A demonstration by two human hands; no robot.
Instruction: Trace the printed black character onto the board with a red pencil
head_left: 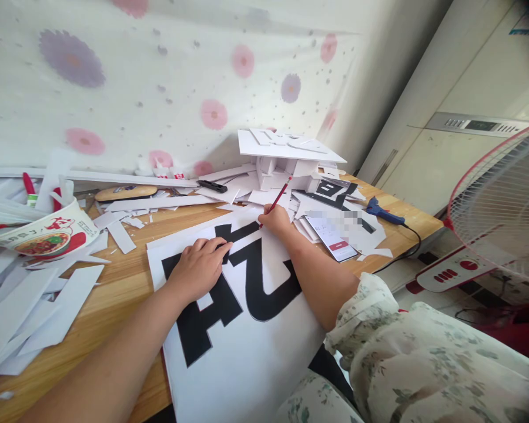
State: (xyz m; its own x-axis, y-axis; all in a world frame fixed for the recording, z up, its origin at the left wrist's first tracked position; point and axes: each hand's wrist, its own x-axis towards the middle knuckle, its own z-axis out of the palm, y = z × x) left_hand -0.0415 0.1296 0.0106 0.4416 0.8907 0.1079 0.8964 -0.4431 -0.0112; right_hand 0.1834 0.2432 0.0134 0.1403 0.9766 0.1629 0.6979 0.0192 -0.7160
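On the white sheet, the left hand lies flat over black lettering, fingers extended, gripping nothing. Near the sheet's far edge, the right hand pinches a pencil, apparently outlining; continuing calls for steady left-hand pressure.

- White wall covering printed with pink and purple flowers
- Light-brown wooden table in front of it
- Tall cream appliance with silver control strip, at right
- Red-and-white wire-caged fan nearer
- Pale floor below
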